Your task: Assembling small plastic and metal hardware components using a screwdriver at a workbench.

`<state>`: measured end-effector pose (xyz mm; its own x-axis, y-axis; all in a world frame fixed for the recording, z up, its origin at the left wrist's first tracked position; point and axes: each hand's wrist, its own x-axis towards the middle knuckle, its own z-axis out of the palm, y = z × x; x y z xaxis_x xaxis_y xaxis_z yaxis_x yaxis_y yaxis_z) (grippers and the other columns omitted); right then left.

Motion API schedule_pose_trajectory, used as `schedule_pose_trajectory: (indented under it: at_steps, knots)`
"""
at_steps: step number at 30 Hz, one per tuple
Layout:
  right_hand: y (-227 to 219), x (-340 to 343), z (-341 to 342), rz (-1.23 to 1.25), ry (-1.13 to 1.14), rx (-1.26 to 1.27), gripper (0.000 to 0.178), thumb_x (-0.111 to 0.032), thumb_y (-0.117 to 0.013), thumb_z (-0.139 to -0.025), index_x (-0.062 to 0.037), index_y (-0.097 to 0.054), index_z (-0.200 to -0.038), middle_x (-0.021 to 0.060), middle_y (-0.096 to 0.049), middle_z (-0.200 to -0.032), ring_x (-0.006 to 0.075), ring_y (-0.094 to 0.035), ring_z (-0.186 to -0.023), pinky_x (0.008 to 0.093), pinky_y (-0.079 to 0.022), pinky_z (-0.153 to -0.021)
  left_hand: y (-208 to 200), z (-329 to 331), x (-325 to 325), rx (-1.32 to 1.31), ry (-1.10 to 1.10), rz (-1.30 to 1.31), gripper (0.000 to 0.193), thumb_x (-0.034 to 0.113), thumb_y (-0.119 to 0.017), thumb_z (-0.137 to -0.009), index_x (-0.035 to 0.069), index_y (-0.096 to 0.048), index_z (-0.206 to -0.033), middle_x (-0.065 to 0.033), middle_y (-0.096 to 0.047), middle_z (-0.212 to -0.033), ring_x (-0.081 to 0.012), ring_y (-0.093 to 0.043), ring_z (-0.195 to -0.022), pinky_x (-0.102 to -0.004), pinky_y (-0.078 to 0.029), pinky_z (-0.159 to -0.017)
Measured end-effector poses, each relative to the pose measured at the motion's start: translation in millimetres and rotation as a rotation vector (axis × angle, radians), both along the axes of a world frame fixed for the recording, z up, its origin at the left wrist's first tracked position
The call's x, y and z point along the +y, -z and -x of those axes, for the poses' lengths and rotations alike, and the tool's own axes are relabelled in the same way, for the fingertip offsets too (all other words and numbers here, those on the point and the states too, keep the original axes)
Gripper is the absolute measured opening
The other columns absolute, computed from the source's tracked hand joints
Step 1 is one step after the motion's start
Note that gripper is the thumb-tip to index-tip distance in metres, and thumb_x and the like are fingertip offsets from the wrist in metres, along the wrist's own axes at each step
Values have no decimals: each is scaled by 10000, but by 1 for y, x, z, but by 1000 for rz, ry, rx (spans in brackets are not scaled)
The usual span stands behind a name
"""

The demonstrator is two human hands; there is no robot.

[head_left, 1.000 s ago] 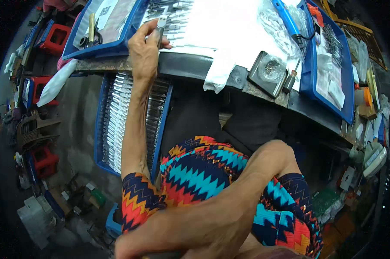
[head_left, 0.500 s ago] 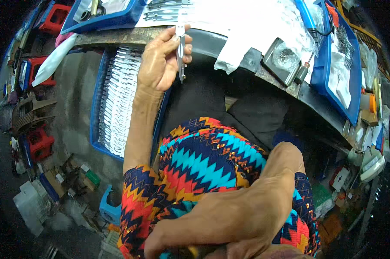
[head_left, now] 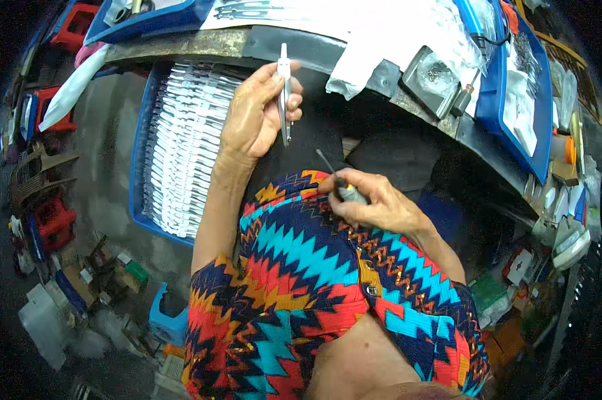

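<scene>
My left hand (head_left: 253,120), fingers closed, pinches a slim silver drawing compass (head_left: 284,100) near its hinge. The compass stands almost upright in the picture, its knob toward the bench and its legs together, pointing to my lap. In my right hand (head_left: 384,208) is a screwdriver (head_left: 349,192) with a dark and yellow-grey handle, gripped between thumb and fingers. Its thin shaft points up and left toward the compass legs, apart from them. Below my left forearm's far side, a blue crate (head_left: 138,180) holds rows of many similar compasses (head_left: 184,147).
Along the bench edge (head_left: 294,47), several dark compass parts (head_left: 251,12) lie on white paper. A black tray (head_left: 411,83) with small metal pieces sits beside another screwdriver (head_left: 462,101). Blue bins stand at the right (head_left: 491,120) and far left (head_left: 151,23). Red stools (head_left: 53,223) are left.
My right hand has moved from close to my chest out over my lap, where the screwdriver now shows. My left hand has come slightly nearer with the compass, away from the bench edge.
</scene>
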<state>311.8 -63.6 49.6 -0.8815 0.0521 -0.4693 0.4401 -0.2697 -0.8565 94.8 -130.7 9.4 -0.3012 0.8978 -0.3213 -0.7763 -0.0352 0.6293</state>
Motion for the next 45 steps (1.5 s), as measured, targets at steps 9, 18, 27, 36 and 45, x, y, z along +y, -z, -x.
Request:
schedule_pose_trajectory:
  at_steps: [9, 18, 27, 36, 45]
  knots:
    - [36, 1, -31, 420, 389, -72, 424, -192, -529, -879, 0, -434, -1245, 37, -538, -754, 68, -485, -574, 188, -380, -477, 3, -33, 5, 172, 117, 114, 238, 216, -445, -933, 1, -504, -1015, -3, -500, -720, -35, -406, -521, -157, -320, -433]
    - [60, 18, -38, 173, 363, -120, 439, -183, -513, -875, -10, -419, -1267, 8, -504, -667, 51, -451, -528, 185, -371, -458, 17, -56, 34, 624, 144, 182, 214, 204, -415, -943, 19, -519, -974, 6, -505, -662, -18, -348, -500, -154, -270, -431]
    - [70, 54, -29, -28, 111, -177, 374, -147, -501, -853, -18, -452, -1201, 31, -514, -683, 100, -488, -587, 256, -408, -529, 14, -65, 46, 739, 120, 345, 237, 217, -421, -942, 15, -542, -961, 23, -490, -625, -17, -356, -510, -157, -271, -447]
    - [50, 59, -30, -566, 180, 69, 324, -93, -559, -798, 28, -529, -1097, 179, -577, -948, 252, -580, -844, 328, -437, -756, 17, -76, 47, 841, -19, 330, 216, 179, -406, -941, 13, -544, -931, 28, -486, -624, -10, -363, -498, -158, -287, -430]
    - [32, 34, -19, -858, 515, 118, 280, -67, -582, -793, 0, -524, -1059, 133, -582, -828, 188, -586, -741, 292, -459, -660, 25, -68, 47, 967, 50, 268, 200, 142, -392, -928, 10, -542, -926, 24, -493, -625, -16, -389, -503, -172, -324, -434]
